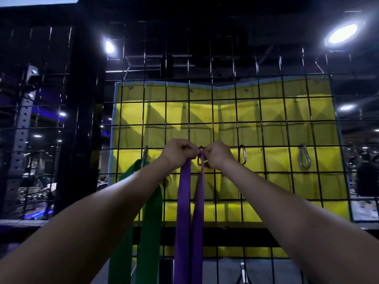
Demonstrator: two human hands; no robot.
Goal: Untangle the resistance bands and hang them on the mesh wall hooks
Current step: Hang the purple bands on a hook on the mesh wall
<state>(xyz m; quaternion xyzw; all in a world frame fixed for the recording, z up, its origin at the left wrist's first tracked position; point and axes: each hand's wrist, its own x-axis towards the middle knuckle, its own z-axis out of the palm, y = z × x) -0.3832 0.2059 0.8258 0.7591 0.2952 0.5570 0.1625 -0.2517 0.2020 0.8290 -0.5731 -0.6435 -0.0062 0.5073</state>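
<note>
A black wire mesh wall (225, 119) of square cells stands in front of a flat yellow fabric panel (266, 181) with a pale edge. Metal snap hooks, smooth and pear-shaped, hang from one horizontal wire of the mesh: one bare hook (305, 156) to the right, another (242, 154) nearer the hands, and one more (200, 156) between the two hands, mostly hidden by them.

The purple band (183, 212) is a flat, matte, rubbery strap. Its top is at the middle hook, and two lengths drop straight down from there, spreading a little apart and running out of the bottom of the view. The green band (147, 232), wider and of the same flat material, hangs already from a hook (145, 154) to the left, its two lengths partly behind the left forearm.

The left hand (178, 152) has a closed grip: fingers curled, pinching the top of the purple band just beside the middle hook. The right hand (218, 154) also has curled fingers, closed at the same spot against the band's top and the hook; whether it holds the band, the hook's gate or both cannot be told. The knuckles of both hands face the camera and almost meet.

Both forearms are bare, raised and stretched forward, converging from the lower corners toward the hook.
</note>
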